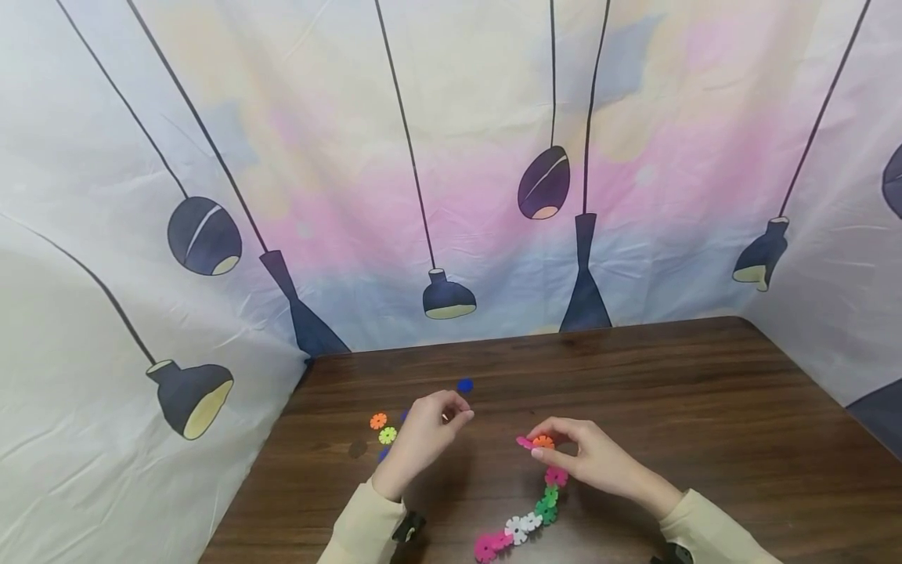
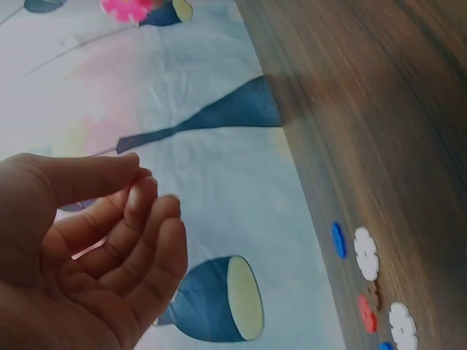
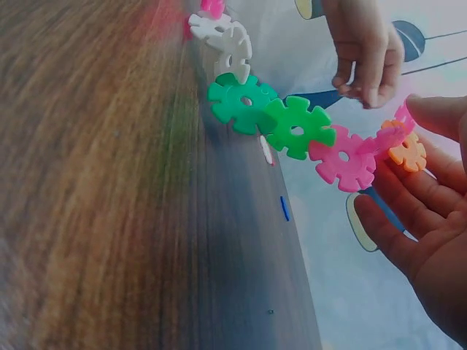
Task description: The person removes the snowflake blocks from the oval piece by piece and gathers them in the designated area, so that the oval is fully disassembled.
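Note:
My right hand (image 1: 595,462) pinches the upper end of a chain of interlocking snowflake discs (image 1: 546,513) between thumb and fingers. Pink discs (image 3: 343,159) and an orange disc (image 3: 408,152) are at that end, then come green discs (image 3: 244,103), white ones and more pink. In the head view the chain curves down toward the near edge of the table. My left hand (image 1: 426,431) hovers left of the chain, fingers loosely curled and thumb tip close to the index fingertip. Nothing shows between them in the left wrist view.
Loose discs lie on the dark wooden table (image 1: 669,392) around my left hand: an orange disc (image 1: 378,421), a yellow disc (image 1: 387,435), a brown disc (image 1: 357,449) and a blue disc (image 1: 465,385) farther back. A printed cloth (image 1: 479,235) hangs behind the table.

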